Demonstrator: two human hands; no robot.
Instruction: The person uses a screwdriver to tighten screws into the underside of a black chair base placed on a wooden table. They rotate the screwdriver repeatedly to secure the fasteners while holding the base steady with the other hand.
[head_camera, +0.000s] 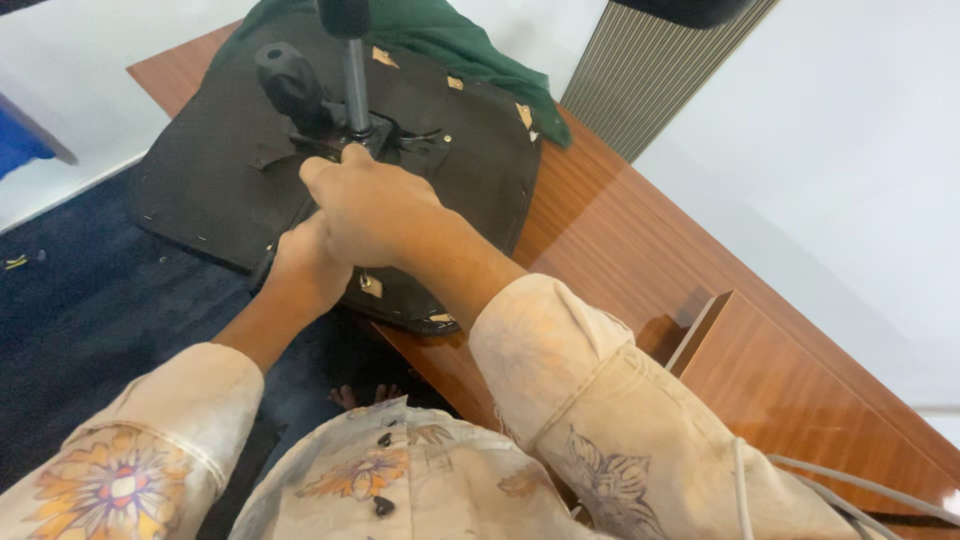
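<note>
Black underside of an upturned chair seat (215, 170) lies flat on the wooden tabletop (620, 250). The right hand (372, 205) rests curled on the mounting plate (400, 140), just below the steel column (356, 85) that rises straight up from it; whether this grip clasps anything cannot be told. The left hand (305, 265) sits just beside and beneath — nearer the seat's front edge, its grip hidden. A black lever knob (290, 85) lies up-left.

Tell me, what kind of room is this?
Probably an office or workroom. A long wooden desk runs beside a white wall, with dark blue carpet on the floor. An upturned chair seat lies on the desk, and both hands press on its metal base.
</note>
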